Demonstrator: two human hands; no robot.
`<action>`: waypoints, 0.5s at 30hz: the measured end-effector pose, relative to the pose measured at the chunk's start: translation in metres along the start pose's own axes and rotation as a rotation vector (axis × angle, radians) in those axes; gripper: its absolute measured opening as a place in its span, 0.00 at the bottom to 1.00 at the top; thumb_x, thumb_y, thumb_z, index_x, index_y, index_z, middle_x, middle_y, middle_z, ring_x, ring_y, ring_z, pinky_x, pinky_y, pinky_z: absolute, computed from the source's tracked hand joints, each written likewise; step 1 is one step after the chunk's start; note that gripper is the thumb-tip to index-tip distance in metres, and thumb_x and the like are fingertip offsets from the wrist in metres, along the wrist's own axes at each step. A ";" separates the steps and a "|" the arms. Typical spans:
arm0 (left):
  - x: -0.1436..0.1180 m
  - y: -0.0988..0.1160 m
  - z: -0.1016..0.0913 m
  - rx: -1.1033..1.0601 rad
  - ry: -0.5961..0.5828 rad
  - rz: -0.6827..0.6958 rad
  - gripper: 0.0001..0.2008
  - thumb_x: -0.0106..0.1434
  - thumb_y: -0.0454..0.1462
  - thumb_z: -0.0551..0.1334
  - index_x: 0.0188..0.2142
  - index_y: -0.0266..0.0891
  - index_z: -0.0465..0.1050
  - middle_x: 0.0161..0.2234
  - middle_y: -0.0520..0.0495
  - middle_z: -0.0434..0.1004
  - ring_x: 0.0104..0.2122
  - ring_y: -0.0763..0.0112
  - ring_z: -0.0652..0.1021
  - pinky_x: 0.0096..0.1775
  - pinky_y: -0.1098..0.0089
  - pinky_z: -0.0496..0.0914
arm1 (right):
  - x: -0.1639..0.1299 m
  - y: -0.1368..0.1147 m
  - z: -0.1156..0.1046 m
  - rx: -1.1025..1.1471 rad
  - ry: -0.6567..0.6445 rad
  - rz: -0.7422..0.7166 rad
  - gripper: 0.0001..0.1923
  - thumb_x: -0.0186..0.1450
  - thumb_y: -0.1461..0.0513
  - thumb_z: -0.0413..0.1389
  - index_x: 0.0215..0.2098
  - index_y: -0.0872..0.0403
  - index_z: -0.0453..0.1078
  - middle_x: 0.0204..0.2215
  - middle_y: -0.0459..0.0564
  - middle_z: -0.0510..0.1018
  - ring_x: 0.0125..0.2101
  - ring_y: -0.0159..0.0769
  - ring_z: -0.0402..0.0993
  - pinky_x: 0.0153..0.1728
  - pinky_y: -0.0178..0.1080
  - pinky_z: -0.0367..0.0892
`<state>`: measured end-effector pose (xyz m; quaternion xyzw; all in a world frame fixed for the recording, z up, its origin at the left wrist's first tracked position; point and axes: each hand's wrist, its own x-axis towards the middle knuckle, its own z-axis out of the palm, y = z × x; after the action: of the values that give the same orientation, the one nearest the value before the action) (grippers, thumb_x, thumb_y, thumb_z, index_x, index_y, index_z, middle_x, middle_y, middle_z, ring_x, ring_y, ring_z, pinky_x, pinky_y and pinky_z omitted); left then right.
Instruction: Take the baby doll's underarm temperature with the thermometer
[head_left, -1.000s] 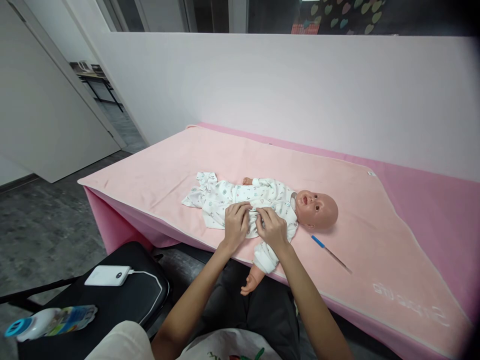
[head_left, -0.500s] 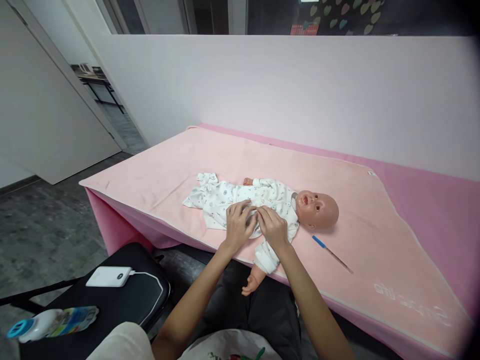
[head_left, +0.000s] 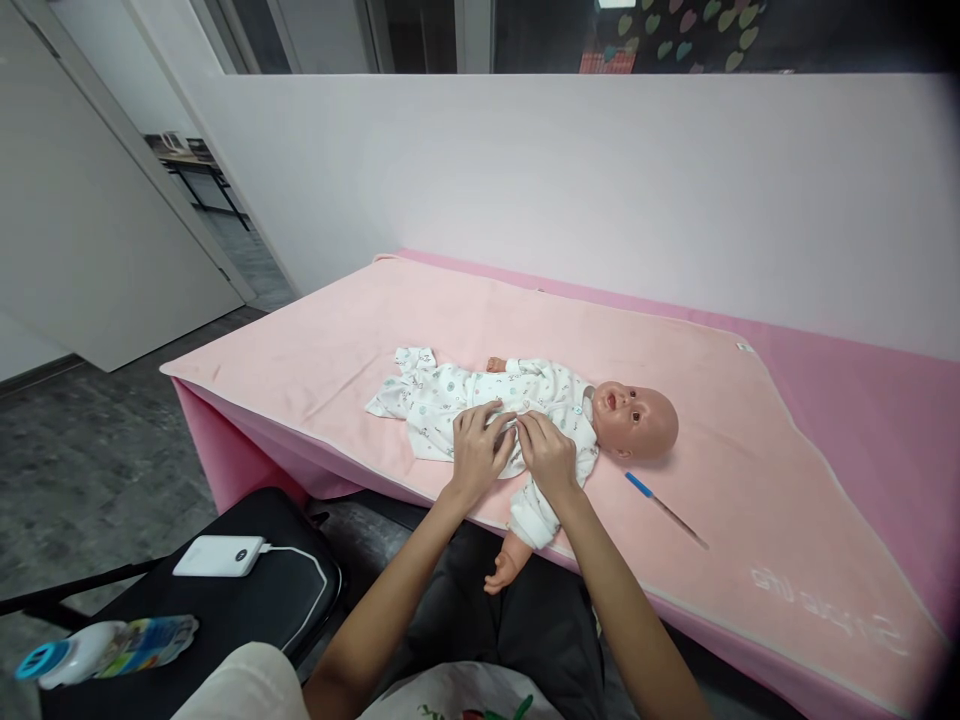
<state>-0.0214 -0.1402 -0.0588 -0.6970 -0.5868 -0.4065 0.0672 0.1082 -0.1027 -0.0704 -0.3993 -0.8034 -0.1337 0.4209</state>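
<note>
Since the earlier frame, your left hand's [head_left: 475, 452] fingertips have closed in on those of your right hand [head_left: 549, 456]; they now nearly meet over the printed garment [head_left: 444, 388]. The doll [head_left: 637, 420] wearing it lies face-up along the blanket's [head_left: 315, 335] near edge, head toward the right end, one arm overhanging; presumably placed there for easy reach. Right: fingertips pinched on the cloth, likely steadying it. Left: fingers curved over the cloth, thumb extended rightward; cannot tell whether it grips. Both forearms cross the near edge, converging.
</note>
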 end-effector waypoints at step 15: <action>0.000 -0.005 0.000 -0.099 -0.047 -0.004 0.09 0.66 0.36 0.53 0.42 0.43 0.71 0.42 0.49 0.74 0.43 0.67 0.70 0.49 0.61 0.59 | 0.001 -0.001 -0.001 -0.017 -0.004 0.011 0.10 0.68 0.63 0.47 0.39 0.55 0.70 0.30 0.48 0.76 0.32 0.30 0.73 0.31 0.31 0.62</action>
<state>-0.0262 -0.1387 -0.0606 -0.7077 -0.5686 -0.4189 0.0182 0.1076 -0.1038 -0.0686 -0.4076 -0.8009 -0.1374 0.4165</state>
